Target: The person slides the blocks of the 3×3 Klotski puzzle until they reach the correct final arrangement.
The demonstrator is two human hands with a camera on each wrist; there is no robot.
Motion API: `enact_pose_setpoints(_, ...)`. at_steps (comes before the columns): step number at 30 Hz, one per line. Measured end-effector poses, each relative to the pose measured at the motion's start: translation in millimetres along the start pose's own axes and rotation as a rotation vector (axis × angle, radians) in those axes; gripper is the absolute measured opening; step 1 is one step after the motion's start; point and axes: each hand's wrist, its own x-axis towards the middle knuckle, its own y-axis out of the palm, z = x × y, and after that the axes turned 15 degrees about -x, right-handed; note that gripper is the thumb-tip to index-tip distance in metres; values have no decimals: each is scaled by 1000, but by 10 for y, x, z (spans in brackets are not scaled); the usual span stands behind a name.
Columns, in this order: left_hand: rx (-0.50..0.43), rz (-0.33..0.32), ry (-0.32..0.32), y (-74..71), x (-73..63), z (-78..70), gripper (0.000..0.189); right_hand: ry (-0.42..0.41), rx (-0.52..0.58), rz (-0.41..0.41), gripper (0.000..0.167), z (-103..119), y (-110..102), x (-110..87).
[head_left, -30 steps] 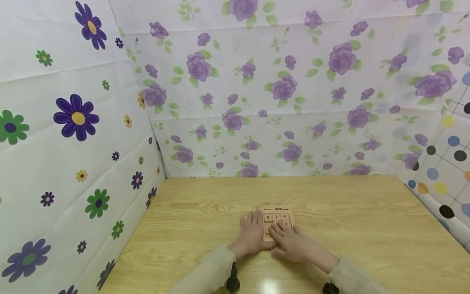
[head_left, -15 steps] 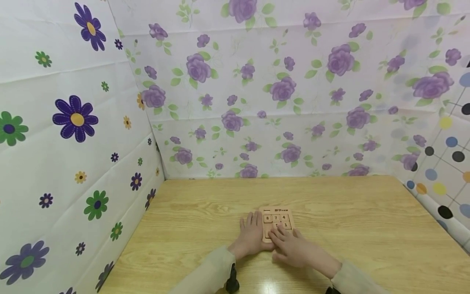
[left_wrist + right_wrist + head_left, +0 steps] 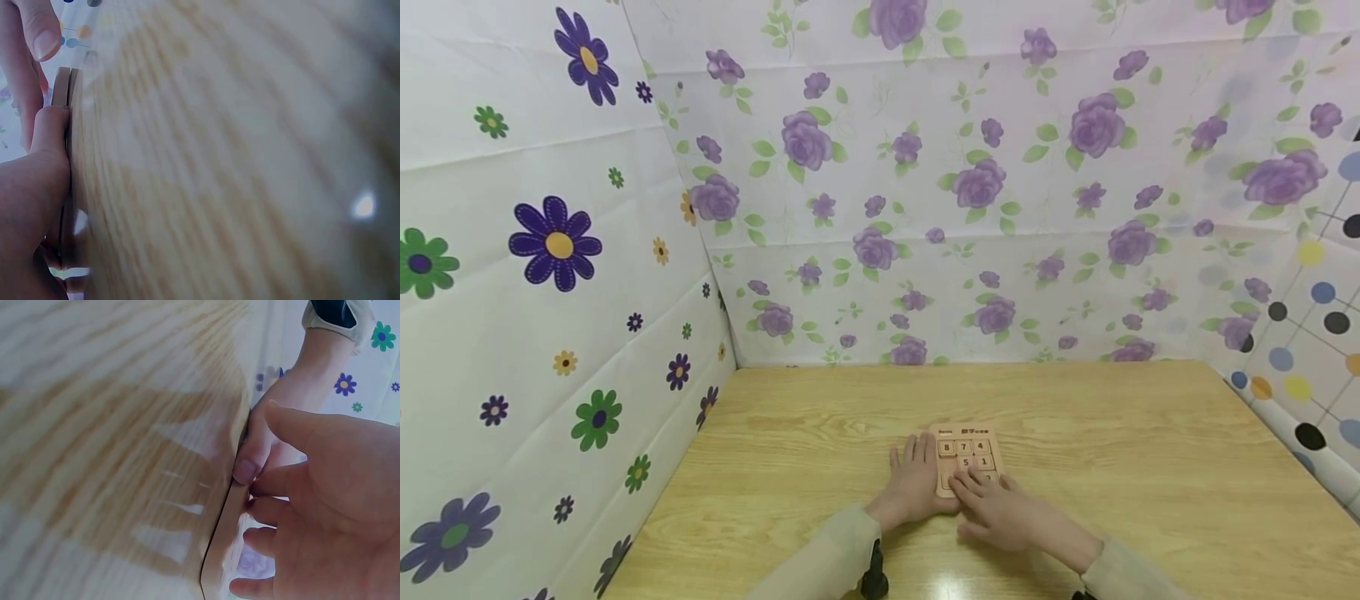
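Note:
A wooden number sliding puzzle (image 3: 967, 432) lies flat on the table, with tiles 8, 7 and 4 in its top row. Below them show tiles 5 and 1 at middle and right, beside a tile-free slot. Most of the bottom row is hidden by my right hand (image 3: 1003, 512), whose fingertips touch the tiles there. My left hand (image 3: 913, 483) rests against the board's left side with its fingers straight, and its thumb (image 3: 50, 128) lies along the near edge. In the right wrist view, the right fingers (image 3: 269, 510) reach over the board's edge (image 3: 222, 540).
The wood-grain table (image 3: 805, 433) spreads around the board on all sides. Flowered cloth (image 3: 865, 192) hangs behind it and more cloth (image 3: 550, 350) at the left. A dotted cloth (image 3: 1315, 358) borders the right side. A black wrist strap (image 3: 874, 571) sits at the left sleeve.
My right hand has shifted slightly toward the near side, uncovering tile 5 and part of a bottom-right tile. My left hand stays in place against the board.

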Motion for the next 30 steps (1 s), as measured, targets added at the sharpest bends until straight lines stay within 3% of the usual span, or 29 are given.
enact_pose_setpoints(7, -16, -13, 0, -21, -2, 4, 123, 2, 77, 2, 71, -73, -21, 33)
enact_pose_setpoints(20, -22, -23, 25, -2, -29, 10, 125, 42, 58, -31, 73, -188, -19, 145)
enact_pose_setpoints(30, 18, -9, 30, -7, -24, 2, 123, 105, 60, -12, 68, -237, -15, 276)
